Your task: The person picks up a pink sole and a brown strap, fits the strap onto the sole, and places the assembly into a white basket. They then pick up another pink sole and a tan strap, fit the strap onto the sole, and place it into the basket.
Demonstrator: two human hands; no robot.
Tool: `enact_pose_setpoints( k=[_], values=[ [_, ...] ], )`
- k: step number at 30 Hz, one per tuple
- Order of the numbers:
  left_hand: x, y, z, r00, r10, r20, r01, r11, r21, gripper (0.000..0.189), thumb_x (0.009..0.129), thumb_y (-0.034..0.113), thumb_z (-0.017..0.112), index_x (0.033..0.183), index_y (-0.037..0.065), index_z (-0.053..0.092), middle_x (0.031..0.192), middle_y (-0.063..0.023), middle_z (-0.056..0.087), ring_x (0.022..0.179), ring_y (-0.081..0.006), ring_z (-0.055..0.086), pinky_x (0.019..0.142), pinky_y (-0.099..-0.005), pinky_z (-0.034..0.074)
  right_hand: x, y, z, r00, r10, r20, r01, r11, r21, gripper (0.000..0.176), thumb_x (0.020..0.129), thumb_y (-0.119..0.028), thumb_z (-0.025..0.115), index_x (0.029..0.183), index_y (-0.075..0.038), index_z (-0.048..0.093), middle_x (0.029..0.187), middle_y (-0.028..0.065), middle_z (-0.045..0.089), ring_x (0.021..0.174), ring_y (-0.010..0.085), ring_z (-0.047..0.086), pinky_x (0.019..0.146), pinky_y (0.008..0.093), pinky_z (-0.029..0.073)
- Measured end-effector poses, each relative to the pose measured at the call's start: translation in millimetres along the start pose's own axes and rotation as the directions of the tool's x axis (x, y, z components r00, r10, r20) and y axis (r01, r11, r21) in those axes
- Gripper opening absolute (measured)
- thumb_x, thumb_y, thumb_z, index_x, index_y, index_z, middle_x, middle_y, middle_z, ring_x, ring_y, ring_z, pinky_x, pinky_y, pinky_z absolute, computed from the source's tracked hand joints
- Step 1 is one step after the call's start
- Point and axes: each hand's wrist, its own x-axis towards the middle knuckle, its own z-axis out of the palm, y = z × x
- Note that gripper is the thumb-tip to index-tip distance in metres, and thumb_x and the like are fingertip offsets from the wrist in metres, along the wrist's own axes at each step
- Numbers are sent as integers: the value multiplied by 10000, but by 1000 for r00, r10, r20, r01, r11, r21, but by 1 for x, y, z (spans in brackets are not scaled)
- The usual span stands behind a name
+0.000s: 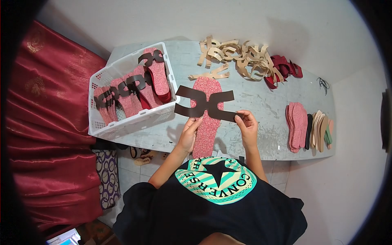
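A pink floral insole [206, 139] stretches lengthwise in front of my chest. Across its upper part lies a dark brown H-shaped sandal strap [204, 104], its arms sticking out past both sides. My left hand [189, 134] is closed on the insole's left edge, with the thumb close to the strap's lower edge. At the strap's lower right end, my right hand [247, 126] pinches the tip between thumb and fingers. The undersides of the insole and strap are hidden.
A white plastic basket [134, 127] with pink sandals [161, 79] stands at left on the grey table [261, 143]. Beige straps [253, 61] and dark red straps [283, 67] lie at the back. Stacked pink insoles [297, 126] sit at right. A red curtain [57, 134] hangs left.
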Motion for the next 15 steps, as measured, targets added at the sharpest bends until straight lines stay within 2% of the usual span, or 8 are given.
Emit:
enact_pose_setpoints(
  k=[12,15],
  values=[
    [-4,7,15,994,83,-75,-78,995,60,313,888,70,459,1199,38,443,1149,-66,524,1051,-127,509,892,-283,416,-2,3,0,1000,-11,8,11,1000,11,168,822,-38,594,984,-23,552,856,-7,531,786,56,496,713,195,406],
    [-4,8,13,997,46,-61,-42,997,60,317,885,75,482,1197,36,447,1150,-62,525,1056,-122,503,908,-277,398,-2,5,-1,1000,-7,-8,7,1000,15,169,820,-37,595,984,-25,553,845,-9,532,776,54,493,704,192,403]
  ],
)
